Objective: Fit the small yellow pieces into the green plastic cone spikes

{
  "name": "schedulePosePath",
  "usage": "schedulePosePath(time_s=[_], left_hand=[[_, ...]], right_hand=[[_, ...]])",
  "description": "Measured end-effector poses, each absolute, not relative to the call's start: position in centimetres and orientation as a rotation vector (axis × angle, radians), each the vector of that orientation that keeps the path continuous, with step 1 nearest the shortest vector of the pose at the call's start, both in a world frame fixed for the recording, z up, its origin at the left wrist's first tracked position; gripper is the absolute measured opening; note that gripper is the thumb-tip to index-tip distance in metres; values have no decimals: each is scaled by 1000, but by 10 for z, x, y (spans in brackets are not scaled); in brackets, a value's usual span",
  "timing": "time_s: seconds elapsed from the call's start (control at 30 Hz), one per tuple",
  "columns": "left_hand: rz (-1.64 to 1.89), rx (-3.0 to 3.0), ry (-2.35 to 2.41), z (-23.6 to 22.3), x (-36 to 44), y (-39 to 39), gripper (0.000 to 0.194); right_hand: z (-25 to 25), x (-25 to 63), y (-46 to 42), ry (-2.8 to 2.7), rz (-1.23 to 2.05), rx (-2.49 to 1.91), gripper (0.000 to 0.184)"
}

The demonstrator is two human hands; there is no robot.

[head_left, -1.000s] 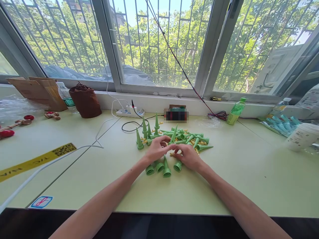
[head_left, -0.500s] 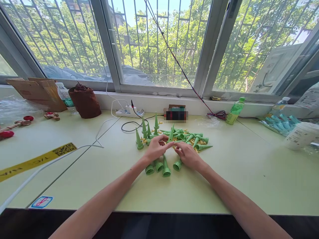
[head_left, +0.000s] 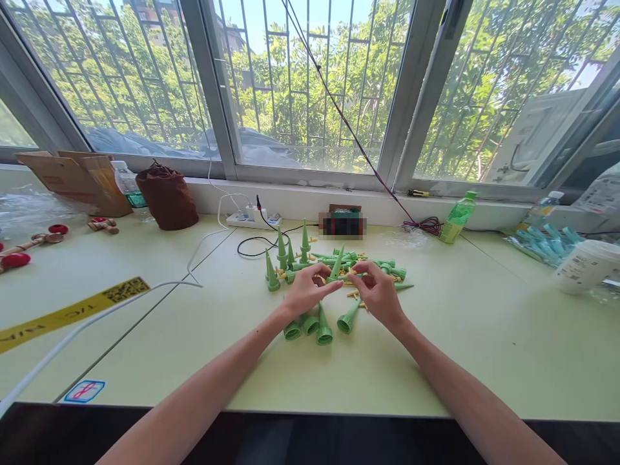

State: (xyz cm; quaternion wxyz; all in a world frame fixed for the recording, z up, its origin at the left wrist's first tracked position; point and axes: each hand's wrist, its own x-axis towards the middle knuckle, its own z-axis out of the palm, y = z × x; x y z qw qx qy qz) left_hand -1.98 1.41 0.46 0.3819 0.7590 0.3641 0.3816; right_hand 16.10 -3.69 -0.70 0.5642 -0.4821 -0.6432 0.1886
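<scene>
My left hand is closed around the base of a green plastic watering spike, whose point stands upward. Just to its right, the fingertips of my right hand pinch a small yellow valve piece, apart from the spike and partly hidden by the fingers. Several green spikes lie close below the hands, open ends facing me, one of them a hollow spike. Left of my left hand, more spikes stand upright, among them a spike with a collar. Behind my hands lies a heap of green spikes mixed with yellow pieces.
A power strip with cables sits by the window wall, beside a dark box. Farther right are a green bottle and a white cup. A brown drawstring bag and a white cable are on the left.
My right hand has drawn back to the right and up from my left hand, now with the yellow valve piece showing at its fingertips. My left hand keeps the spike in nearly the same place.
</scene>
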Motion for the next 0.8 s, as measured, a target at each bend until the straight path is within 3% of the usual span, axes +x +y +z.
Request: schedulePosePath(time_s=[0.8], left_hand=[[972,2020,906,3,-18,11,39]], right_hand=[[-12,160,-37,-1523,502,-1123,25]])
